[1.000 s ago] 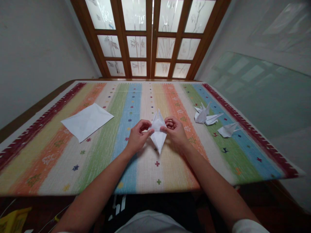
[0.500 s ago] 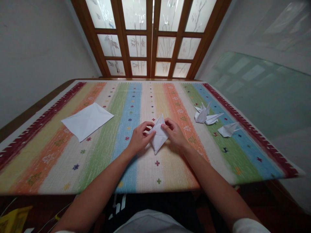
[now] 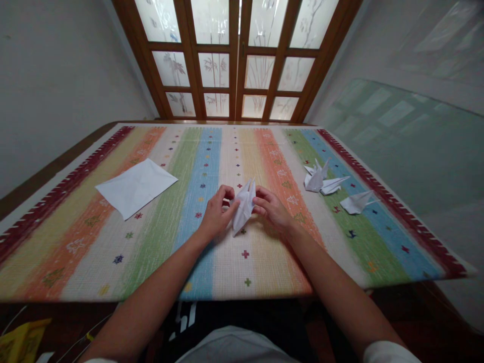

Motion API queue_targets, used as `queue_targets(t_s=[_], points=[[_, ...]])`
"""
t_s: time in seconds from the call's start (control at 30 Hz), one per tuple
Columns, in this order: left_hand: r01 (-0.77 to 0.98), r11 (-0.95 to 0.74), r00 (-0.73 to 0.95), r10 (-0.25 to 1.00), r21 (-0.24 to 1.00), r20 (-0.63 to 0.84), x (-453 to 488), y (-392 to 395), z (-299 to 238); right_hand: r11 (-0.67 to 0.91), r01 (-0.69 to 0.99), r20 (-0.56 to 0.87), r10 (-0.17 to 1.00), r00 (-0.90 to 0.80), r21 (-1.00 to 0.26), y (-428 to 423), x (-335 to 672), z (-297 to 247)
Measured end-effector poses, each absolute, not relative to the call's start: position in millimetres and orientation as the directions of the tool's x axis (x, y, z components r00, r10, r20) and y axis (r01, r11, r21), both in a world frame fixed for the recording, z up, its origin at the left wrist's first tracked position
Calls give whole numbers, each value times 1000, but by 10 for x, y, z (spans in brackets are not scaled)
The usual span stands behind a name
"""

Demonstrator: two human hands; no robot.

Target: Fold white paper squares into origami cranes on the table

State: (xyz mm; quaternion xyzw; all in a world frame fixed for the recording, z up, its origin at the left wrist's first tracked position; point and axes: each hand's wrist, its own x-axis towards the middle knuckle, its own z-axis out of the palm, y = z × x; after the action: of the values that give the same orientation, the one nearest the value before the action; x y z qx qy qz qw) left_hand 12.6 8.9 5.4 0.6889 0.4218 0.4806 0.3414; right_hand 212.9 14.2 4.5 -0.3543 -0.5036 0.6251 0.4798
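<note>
- left hand [image 3: 217,214]: fingers [image 3: 226,193] curled, thumb [image 3: 235,205] pressed against the left edge of the folded white paper [image 3: 244,207], apparently a firm pinch
- right hand [image 3: 270,210]: fingers [image 3: 260,197] lightly curled and close together, tips at the paper's right edge; pinching or merely touching, impossible to tell from this view
- probable reason for the hold: pressure from both long edges, keeping the paper's layers closed and its narrow shape from springing open
- folded white paper: between the two hands, tilted, slim points upward, single point downward and clear of the fingers; contact with the cloth beneath that point uncertain
- under the folded white paper: a striped woven cloth [image 3: 159,272] on the bench [image 3: 56,184]
- left of the folded white paper, well apart: a flat sheet of creased white paper [image 3: 136,188]
- right of the folded white paper, well apart: a white paper crane [image 3: 316,179], then a smaller paper crane [image 3: 357,202] farther right
- far beyond the folded white paper: wood-framed frosted glass doors [image 3: 234,60]
</note>
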Motion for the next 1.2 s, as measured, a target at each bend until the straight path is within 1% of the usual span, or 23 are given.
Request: queue_targets(t_s=[0.1,0.17,0.23,0.3,0.37,0.53,0.73,0.83,0.93,1.0,1.13,1.2], points=[[257,-424,228,900,868,372,119,60,88,18,-191,60,974,-216,-981,168,2131,30],[270,-453,294,879,850,375,116,45,103,43,-153,72,980,-186,-987,177,2121,7],[291,-499,349,850,816,395,119,38,102,51,-133,77,978,-194,-990,175,2109,-17],[310,-522,353,839,794,414,123,39,92,63,-128,90,972,-218,-990,171,2105,-35],[302,-501,325,854,811,406,121,48,84,82,-126,109,966,-234,-989,171,2118,-43],[204,-407,271,897,890,348,93,90,73,145,-106,167,955,-243,-984,197,2175,-27],[43,-322,220,926,946,305,94,144,31,185,-89,196,971,-139,-979,205,2165,-20],[-4,-301,198,935,954,296,89,167,21,216,-79,225,965,-135,-973,208,2189,6],[14,-269,224,939,963,259,74,176,30,265,-45,268,945,-189,-963,207,2234,60],[20,-252,249,938,968,239,69,167,45,275,-13,270,935,-230,-961,197,2256,95],[-53,-237,300,923,970,242,83,129,56,216,-29,216,937,-274,-976,170,2254,106],[-90,-224,334,911,970,242,94,115,40,216,-14,211,935,-286,-976,163,2237,81]])
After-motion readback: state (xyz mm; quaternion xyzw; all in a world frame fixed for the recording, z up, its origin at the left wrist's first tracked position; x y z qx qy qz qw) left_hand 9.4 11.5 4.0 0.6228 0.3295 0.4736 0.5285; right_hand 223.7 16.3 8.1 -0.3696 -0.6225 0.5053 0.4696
